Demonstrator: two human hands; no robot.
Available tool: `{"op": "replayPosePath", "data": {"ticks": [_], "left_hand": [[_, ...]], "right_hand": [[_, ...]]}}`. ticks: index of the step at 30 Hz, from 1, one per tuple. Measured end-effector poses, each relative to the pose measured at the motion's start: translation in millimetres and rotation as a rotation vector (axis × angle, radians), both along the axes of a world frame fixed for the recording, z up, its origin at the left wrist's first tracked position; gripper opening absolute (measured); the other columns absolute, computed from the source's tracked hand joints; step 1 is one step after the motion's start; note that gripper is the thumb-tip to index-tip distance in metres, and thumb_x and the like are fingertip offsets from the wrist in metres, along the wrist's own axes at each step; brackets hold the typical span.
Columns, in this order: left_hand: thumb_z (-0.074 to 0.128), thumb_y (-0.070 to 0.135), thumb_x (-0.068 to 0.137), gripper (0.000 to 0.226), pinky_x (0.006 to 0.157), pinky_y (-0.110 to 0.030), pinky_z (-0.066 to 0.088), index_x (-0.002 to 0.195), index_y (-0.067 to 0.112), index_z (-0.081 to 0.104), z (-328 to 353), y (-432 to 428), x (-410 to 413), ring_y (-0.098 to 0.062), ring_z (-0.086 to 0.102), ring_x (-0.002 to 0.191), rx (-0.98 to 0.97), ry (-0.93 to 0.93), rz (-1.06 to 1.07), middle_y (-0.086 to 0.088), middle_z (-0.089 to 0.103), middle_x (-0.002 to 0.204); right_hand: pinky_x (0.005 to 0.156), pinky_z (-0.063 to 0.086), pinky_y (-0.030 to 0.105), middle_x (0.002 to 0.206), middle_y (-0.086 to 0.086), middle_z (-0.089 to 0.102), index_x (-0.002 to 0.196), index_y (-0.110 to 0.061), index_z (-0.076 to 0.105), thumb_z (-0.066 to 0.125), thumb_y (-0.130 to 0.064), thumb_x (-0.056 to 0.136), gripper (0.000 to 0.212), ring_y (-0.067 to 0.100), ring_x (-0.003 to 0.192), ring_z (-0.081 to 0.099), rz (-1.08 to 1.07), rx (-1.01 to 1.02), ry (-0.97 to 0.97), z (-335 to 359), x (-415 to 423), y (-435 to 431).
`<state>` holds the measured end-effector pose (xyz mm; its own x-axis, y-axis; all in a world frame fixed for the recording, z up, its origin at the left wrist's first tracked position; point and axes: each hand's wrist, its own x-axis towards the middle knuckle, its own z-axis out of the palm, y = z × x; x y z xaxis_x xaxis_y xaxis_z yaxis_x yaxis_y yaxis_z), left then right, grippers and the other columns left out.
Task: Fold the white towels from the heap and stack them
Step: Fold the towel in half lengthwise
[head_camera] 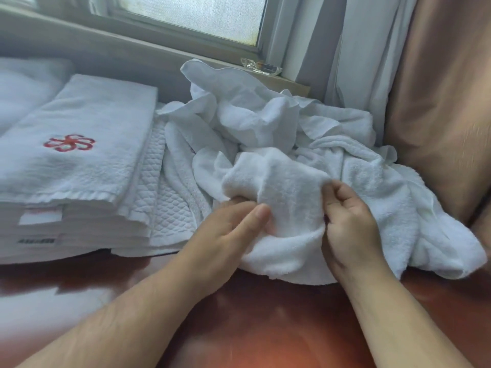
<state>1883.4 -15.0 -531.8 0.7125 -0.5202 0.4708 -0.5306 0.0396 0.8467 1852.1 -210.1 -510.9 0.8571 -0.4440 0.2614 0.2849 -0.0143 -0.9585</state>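
A heap of crumpled white towels (265,118) lies at the centre and right of the reddish-brown table (265,314). At its near edge sits one bunched white terry towel (287,192). My left hand (228,229) grips this towel from the left, thumb on top and fingers tucked under the cloth. My right hand (345,216) pinches the same towel's right side with curled fingers. A stack of folded white towels (74,166) stands to the left, its top one marked with a red flower emblem (69,142).
A quilted white mat (162,192) lies between the stack and the heap. Behind runs a window sill (159,57) with a clear glass object (261,66). A white curtain (358,54) and a tan curtain (438,102) hang at the right.
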Motion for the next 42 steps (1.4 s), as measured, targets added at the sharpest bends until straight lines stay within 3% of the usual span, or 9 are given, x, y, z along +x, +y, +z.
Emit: {"op": "replayPosePath", "data": {"ticks": [3,9,13,19,23,27,31,35,42], "left_hand": [[0.042,0.072,0.084,0.04,0.077,-0.019,0.045,0.095,0.037,0.056,-5.5,0.3,5.0,0.0,0.058,0.08,-0.079,0.106,0.135,0.017,0.061,0.086],[0.045,0.09,0.069,0.068,0.107,-0.043,0.046,0.133,0.069,0.035,-7.0,1.7,15.1,-0.009,0.057,0.125,-0.177,0.282,0.143,0.029,0.055,0.125],[0.042,0.087,0.074,0.078,0.102,-0.018,0.042,0.143,0.051,0.044,-6.1,3.8,12.9,0.019,0.046,0.123,-0.108,0.221,0.162,0.037,0.053,0.133],[0.069,0.025,0.094,0.028,0.088,-0.028,0.053,0.122,0.031,0.065,-3.3,-0.6,12.8,-0.003,0.068,0.098,0.063,0.13,0.131,0.012,0.074,0.103],[0.055,0.026,0.084,0.023,0.073,-0.038,0.049,0.09,0.006,0.066,-5.3,2.7,14.1,-0.014,0.06,0.075,0.032,0.151,0.068,-0.004,0.067,0.08],[0.055,0.032,0.097,0.021,0.07,-0.012,0.048,0.102,0.023,0.073,-0.2,5.1,9.7,0.002,0.065,0.081,-0.152,0.251,0.02,0.013,0.072,0.088],[0.048,0.073,0.085,0.069,0.111,-0.047,0.04,0.132,0.023,0.059,-6.7,3.4,15.5,-0.018,0.056,0.129,-0.232,0.364,0.03,-0.001,0.063,0.135],[0.061,0.077,0.077,0.082,0.11,-0.055,0.04,0.144,0.03,0.05,-2.8,5.9,19.4,-0.027,0.057,0.13,-0.345,0.561,-0.057,-0.005,0.06,0.14],[0.058,0.001,0.085,0.045,0.075,-0.034,0.056,0.118,0.026,0.072,1.4,9.8,18.6,-0.018,0.07,0.085,-0.151,0.443,-0.074,-0.003,0.074,0.097]], "right_hand": [[0.087,0.058,0.033,0.11,0.008,0.075,0.104,-0.019,0.08,0.052,-0.026,0.103,0.029,0.023,0.109,0.07,0.188,0.362,-0.149,10.7,-6.3,0.6],[0.081,0.06,0.038,0.114,0.017,0.072,0.113,-0.004,0.077,0.047,-0.027,0.097,0.041,0.029,0.105,0.072,0.452,0.61,0.046,15.6,-16.4,10.6],[0.102,0.052,0.045,0.135,0.023,0.062,0.136,-0.006,0.063,0.033,-0.054,0.106,0.064,0.035,0.126,0.061,0.479,0.464,0.189,13.0,-15.5,17.7],[0.115,0.034,0.06,0.14,0.032,0.054,0.143,-0.001,0.052,0.047,-0.045,0.102,0.06,0.048,0.131,0.052,0.444,0.403,0.185,10.4,-10.6,11.9],[0.087,0.057,0.049,0.12,0.029,0.064,0.133,-0.001,0.058,0.057,-0.003,0.091,0.043,0.043,0.106,0.065,0.456,0.248,0.19,5.6,-10.9,7.9],[0.075,0.062,0.038,0.106,0.019,0.069,0.129,-0.004,0.061,0.05,0.007,0.086,0.046,0.03,0.091,0.07,0.546,0.248,0.102,5.6,-13.1,7.5],[0.065,0.059,0.034,0.088,0.016,0.069,0.103,-0.004,0.072,0.047,0.011,0.072,0.043,0.027,0.077,0.07,0.686,0.265,0.079,7.8,-21.8,9.5],[0.054,0.046,0.028,0.066,0.012,0.058,0.077,0.008,0.061,0.053,-0.003,0.057,0.024,0.024,0.058,0.057,0.865,0.232,0.204,12.4,-30.1,7.7],[0.084,0.051,0.045,0.103,0.025,0.061,0.108,0.009,0.066,0.066,-0.071,0.079,0.084,0.04,0.093,0.059,0.459,0.128,0.36,3.6,-12.8,12.2]]}}
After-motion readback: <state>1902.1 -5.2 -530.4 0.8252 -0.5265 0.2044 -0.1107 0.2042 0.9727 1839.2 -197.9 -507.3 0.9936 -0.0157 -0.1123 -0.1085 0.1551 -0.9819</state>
